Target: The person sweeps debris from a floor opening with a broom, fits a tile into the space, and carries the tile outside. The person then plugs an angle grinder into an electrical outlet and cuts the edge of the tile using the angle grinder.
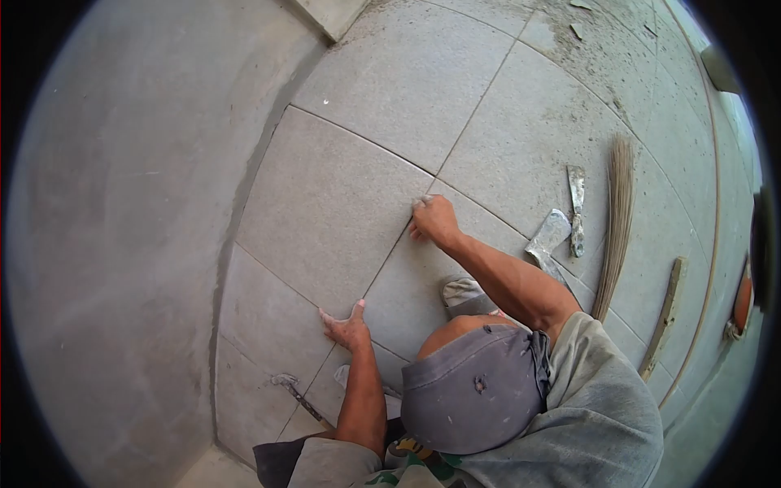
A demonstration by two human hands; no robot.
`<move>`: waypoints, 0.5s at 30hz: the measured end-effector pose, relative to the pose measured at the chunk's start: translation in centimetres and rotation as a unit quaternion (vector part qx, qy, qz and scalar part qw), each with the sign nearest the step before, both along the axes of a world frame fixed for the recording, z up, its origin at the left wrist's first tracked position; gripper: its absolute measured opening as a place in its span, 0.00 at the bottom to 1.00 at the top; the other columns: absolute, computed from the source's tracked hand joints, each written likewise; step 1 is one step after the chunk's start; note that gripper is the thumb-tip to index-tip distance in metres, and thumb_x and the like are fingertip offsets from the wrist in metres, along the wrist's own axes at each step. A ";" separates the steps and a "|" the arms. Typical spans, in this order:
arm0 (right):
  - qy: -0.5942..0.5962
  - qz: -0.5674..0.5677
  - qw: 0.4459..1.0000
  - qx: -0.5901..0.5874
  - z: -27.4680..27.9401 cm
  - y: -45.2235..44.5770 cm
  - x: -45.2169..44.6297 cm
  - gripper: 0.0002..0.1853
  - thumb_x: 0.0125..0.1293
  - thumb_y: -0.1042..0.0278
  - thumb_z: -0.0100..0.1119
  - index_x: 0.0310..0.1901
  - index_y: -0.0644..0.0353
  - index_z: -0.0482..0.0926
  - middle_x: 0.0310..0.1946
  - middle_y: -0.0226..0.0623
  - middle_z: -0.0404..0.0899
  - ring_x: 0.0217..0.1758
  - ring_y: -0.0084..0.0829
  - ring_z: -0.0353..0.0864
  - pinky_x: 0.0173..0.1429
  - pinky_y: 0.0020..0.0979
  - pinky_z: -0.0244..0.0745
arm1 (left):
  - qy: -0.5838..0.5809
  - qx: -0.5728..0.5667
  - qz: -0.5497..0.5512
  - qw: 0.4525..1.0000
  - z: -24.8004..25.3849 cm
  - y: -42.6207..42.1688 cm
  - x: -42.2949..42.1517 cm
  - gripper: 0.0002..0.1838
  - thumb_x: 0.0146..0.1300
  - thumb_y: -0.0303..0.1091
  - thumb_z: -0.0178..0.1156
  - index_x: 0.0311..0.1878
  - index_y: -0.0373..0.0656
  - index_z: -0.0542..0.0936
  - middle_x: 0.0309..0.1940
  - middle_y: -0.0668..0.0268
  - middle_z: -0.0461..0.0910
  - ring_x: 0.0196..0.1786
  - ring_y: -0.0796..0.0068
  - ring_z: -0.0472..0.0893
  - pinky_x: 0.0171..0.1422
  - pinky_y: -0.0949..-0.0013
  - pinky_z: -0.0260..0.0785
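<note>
A large grey floor tile lies among others, with dark joints around it. At its near corner, my left hand rests with thumb and fingers spread apart. My right hand is curled at the tile's right corner, fingertips down by the joint; whatever is in them, if anything, is hidden. Right of that hand lie a dusty trowel and a scraper. A hammer lies left of my left forearm. A grey cap covers the lower middle of the view.
A bare grey wall rises on the left. Over on the right lie a stick broom, a wooden strip, a long thin hose and an orange-handled tool. Loose dirt covers tiles at the top.
</note>
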State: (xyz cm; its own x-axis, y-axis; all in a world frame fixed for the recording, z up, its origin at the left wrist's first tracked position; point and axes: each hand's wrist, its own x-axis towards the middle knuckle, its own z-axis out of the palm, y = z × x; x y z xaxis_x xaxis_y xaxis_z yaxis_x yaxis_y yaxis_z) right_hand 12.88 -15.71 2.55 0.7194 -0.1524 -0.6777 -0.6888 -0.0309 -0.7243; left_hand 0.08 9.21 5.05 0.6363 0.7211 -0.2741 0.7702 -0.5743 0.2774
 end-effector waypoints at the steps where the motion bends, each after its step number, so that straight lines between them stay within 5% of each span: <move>1: 0.000 0.000 1.000 0.013 0.0 -0.2 0.0 0.17 0.69 0.66 0.45 0.30 0.71 0.78 0.19 0.45 0.81 0.19 0.36 0.83 0.26 0.34 0.81 | -0.007 0.012 0.008 1.000 0.1 0.2 0.0 0.58 0.39 0.45 0.79 0.72 0.39 0.57 0.61 0.43 0.65 0.65 0.43 0.63 0.71 0.51 0.56; 15: 0.003 -0.008 0.999 0.035 0.1 -0.2 0.0 0.14 0.71 0.67 0.45 0.33 0.68 0.75 0.20 0.41 0.80 0.19 0.30 0.81 0.23 0.31 0.77 | 0.053 -0.010 -0.015 0.998 0.7 0.0 0.8 0.54 0.42 0.44 0.78 0.71 0.38 0.59 0.61 0.45 0.65 0.64 0.47 0.64 0.69 0.54 0.60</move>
State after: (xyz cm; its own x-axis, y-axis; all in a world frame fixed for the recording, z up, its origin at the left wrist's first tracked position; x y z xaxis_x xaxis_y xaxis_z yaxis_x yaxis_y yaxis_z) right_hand 12.92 -15.91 2.63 0.7133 -0.1155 -0.6913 -0.6931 0.0303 -0.7202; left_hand 0.88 9.23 5.74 0.6243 0.6953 -0.3560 0.7783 -0.5928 0.2071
